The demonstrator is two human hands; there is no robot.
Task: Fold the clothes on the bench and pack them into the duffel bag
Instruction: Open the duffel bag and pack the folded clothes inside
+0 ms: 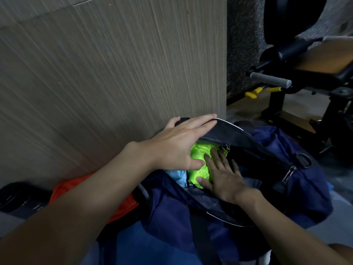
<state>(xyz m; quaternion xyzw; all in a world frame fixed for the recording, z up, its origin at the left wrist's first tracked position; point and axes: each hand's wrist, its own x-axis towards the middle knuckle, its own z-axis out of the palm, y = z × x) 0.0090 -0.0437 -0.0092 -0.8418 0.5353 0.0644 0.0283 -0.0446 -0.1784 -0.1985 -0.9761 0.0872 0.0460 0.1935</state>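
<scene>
The green garment (197, 172) lies inside the open mouth of the bag (286, 180), directly under the right hand (221, 178), which is the nearer of the 2; its fingers (212, 159) are spread flat and press down on the cloth. The bundle seems to run away from the person, its far end tucked under the flap (235, 134). The left hand (177, 148) reaches across from the left, straight fingers together along the flap's edge, thumb touching the green. A blue garment (176, 177) sits just beside.

Navy duffel bag (298, 190), neon-green garment (200, 165), light-blue garment (178, 177), orange cloth (76, 188)
</scene>
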